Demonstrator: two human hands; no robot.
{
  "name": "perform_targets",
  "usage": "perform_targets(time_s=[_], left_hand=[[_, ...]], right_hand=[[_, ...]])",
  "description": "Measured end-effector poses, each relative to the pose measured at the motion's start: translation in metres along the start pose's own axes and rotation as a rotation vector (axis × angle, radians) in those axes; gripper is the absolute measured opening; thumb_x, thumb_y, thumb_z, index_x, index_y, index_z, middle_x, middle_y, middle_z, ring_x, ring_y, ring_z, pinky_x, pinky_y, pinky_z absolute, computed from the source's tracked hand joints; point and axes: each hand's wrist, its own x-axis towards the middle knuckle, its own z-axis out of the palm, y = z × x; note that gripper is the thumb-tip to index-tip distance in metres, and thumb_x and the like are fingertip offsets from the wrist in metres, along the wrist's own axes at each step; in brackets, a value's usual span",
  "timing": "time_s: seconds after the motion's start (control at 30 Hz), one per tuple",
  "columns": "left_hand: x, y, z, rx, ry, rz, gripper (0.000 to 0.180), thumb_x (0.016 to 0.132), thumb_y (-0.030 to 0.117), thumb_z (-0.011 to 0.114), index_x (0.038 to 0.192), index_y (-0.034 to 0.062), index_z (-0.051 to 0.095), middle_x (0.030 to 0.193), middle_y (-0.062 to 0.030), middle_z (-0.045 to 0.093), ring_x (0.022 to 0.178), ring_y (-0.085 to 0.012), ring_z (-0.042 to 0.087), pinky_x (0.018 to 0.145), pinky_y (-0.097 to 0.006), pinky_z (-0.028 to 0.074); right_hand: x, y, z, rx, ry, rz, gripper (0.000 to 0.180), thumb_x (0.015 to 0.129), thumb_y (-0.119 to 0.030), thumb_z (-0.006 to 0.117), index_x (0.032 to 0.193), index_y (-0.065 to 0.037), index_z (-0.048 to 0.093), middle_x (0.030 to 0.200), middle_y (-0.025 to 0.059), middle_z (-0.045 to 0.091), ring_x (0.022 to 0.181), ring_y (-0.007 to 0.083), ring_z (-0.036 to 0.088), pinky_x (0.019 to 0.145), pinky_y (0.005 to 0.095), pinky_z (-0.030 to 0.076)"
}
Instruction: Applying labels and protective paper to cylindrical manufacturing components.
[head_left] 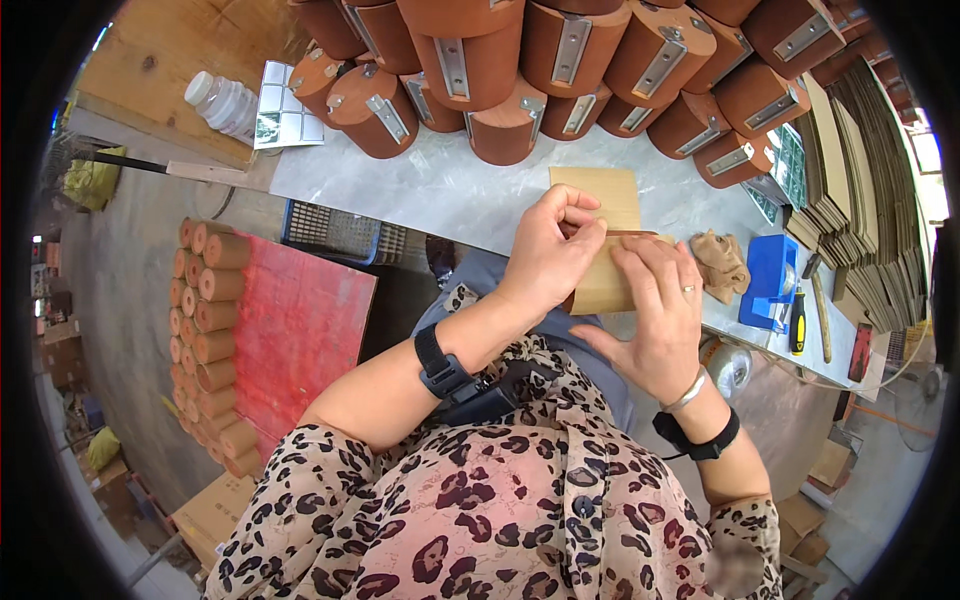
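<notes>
In front of me, a tan paper sheet (603, 285) lies over a reddish-brown piece that shows only as thin edges. A flap of tan paper (610, 195) extends beyond it onto the grey worktop. My left hand (556, 245) is closed in a pinch at the sheet's far left edge; whatever is between its fingertips is too small to make out. My right hand (660, 310) rests with straight fingers flat on the right side of the sheet, its thumb spread away toward me. A crumpled brown cloth or paper (720, 263) lies just right of that hand.
Reddish-brown cylinders with metal strips (505, 125) are stacked along the far side of the worktop (450, 195). To the right are a blue tape dispenser (767, 283), a screwdriver (798, 322), a hammer (821, 310) and flat cardboard stacks (835, 170). Orange-brown rolls (213, 315) line a red board (300, 330) at left.
</notes>
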Motion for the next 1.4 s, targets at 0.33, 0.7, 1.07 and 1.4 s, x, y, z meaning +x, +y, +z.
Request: perform_targets(time_s=[0.33, 0.7, 1.07, 1.4], left_hand=[[-0.004, 0.004, -0.027, -0.076, 0.157, 0.057, 0.029, 0.098, 0.018, 0.063, 0.120, -0.0009, 0.057, 0.110, -0.0091, 0.062, 0.098, -0.0112, 0.058, 0.089, -0.027, 0.047], [-0.027, 0.002, -0.047, -0.324, -0.096, -0.323, 0.034, 0.098, 0.018, 0.065, 0.125, -0.0016, 0.057, 0.123, -0.0108, 0.064, 0.120, -0.0179, 0.059, 0.104, -0.034, 0.044], [-0.027, -0.007, -0.004, -0.448, -0.318, -0.149, 0.062, 0.089, 0.007, 0.074, 0.142, 0.0019, 0.043, 0.131, -0.0078, 0.057, 0.123, -0.0178, 0.055, 0.110, -0.037, 0.041], [-0.005, 0.013, 0.003, 0.454, -0.193, 0.677, 0.089, 0.065, 0.023, 0.089, 0.136, -0.0009, 0.041, 0.122, -0.0167, 0.058, 0.116, -0.0340, 0.059, 0.101, -0.042, 0.047]], right_hand=[[0.078, 0.052, 0.016, 0.092, -0.343, -0.133, 0.073, 0.050, -0.033, 0.092, 0.108, -0.004, 0.058, 0.112, 0.0151, 0.061, 0.106, 0.0358, 0.058, 0.093, 0.0435, 0.049], [0.122, 0.081, 0.026, 0.501, -0.754, 0.264, 0.063, 0.072, -0.051, 0.085, 0.102, 0.000, 0.066, 0.093, 0.0115, 0.067, 0.089, 0.0222, 0.065, 0.079, 0.0339, 0.052], [0.032, 0.061, 0.034, 1.037, -0.265, 0.440, 0.061, 0.091, -0.049, 0.065, 0.119, 0.005, 0.064, 0.106, 0.0127, 0.069, 0.098, 0.0166, 0.063, 0.087, 0.0314, 0.051], [0.005, 0.033, 0.017, 0.699, 0.199, 0.240, 0.093, 0.064, -0.032, 0.093, 0.137, 0.001, 0.046, 0.126, 0.0161, 0.063, 0.118, 0.0265, 0.061, 0.102, 0.0399, 0.047]])
